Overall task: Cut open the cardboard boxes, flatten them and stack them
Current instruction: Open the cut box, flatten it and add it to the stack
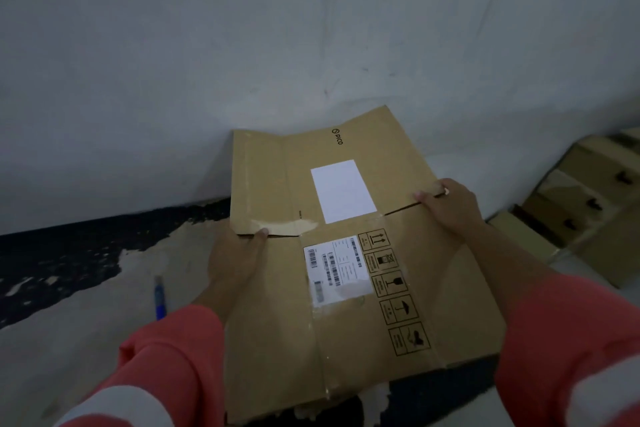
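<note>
On the floor (86,340) at the left lies 1 blue tool (160,298), perhaps the cutter, though it is too blurred to be sure. Next, the left hand (239,253) pinches the flattened box (349,329) at its left edge, thumb on top by the flap slit and the rest hidden beneath. The box, 1 in hand, is held over the floor with its far flaps close to the foot of the wall (311,28). It carries 2 white labels and 5 handling symbols. The right hand (450,208) grips the right edge, its fingers (424,198) curled at the opposite slit. At the far right stands a pile of boxes (588,204); I cannot count them. To stack well, I judge, both grips should stay level, the creases should be pressed flat, and the sheet should go down square so that no flap springs up.
</note>
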